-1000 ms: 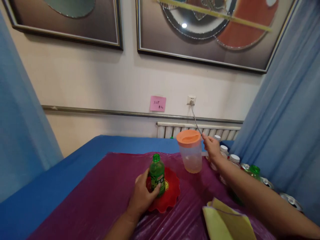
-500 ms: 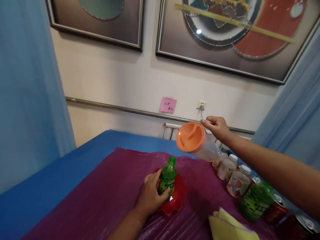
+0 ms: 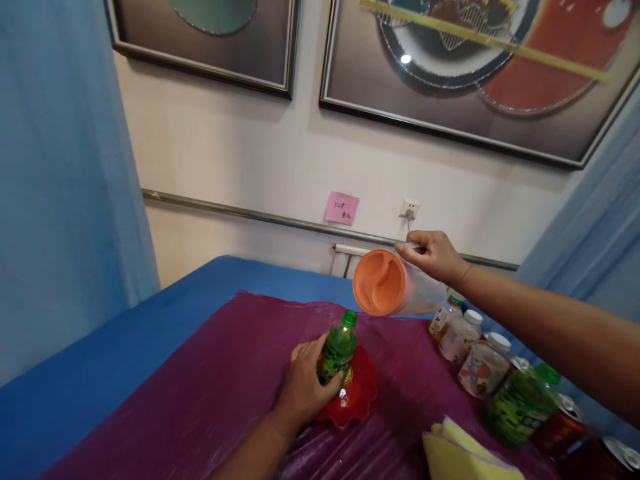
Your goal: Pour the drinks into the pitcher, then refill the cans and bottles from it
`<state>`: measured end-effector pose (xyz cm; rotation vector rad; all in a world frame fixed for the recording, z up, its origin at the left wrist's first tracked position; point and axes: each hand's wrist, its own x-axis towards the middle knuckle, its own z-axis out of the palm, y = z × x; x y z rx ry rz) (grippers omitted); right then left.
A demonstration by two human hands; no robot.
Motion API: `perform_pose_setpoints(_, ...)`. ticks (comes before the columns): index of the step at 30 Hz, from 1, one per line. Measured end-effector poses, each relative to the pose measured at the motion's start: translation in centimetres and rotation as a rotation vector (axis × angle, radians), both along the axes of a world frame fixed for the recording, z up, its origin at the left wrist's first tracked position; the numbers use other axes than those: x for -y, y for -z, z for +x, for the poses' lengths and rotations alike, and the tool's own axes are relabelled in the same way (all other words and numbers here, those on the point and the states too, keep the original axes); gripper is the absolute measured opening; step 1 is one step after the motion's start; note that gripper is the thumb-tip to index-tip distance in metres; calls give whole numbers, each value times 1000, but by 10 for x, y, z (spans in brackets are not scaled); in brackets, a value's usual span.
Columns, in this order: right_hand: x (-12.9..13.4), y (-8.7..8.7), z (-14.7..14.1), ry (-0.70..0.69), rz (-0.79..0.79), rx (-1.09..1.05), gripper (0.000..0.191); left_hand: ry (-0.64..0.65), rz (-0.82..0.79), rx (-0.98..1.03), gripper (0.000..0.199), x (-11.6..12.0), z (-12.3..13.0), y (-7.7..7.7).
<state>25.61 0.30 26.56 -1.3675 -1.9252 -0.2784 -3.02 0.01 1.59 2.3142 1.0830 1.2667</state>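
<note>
My left hand is wrapped round a green bottle, which stands nearly upright over a red scalloped dish. The bottle's top is green; whether a cap is on it I cannot make out. Up to the right, my right hand grips the handle of a clear pitcher with an orange lid. The pitcher lies tipped almost level in the air, lid end to the left, above and behind the bottle. No stream of liquid shows between them.
Several bottles and cans line the right side, among them a white-capped jar, a larger green bottle and a red can. A folded yellow cloth lies on the purple sheet. Behind stands a wall with a rail.
The pitcher has tilted further, its lid end dropping and now facing more toward me. My left hand still holds the bottle over the dish. The whole view has shifted slightly.
</note>
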Motion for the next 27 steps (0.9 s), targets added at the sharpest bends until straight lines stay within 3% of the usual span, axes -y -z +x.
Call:
perform_pose_setpoints(10, 4, -10, -7, -6, -12, 79, 49, 18, -43, -14, 66, -2, 0, 2)
perform_pose_setpoints(27, 3, -9, -11, -17, -61, 120, 52, 24, -47, -27, 68, -1, 0, 4)
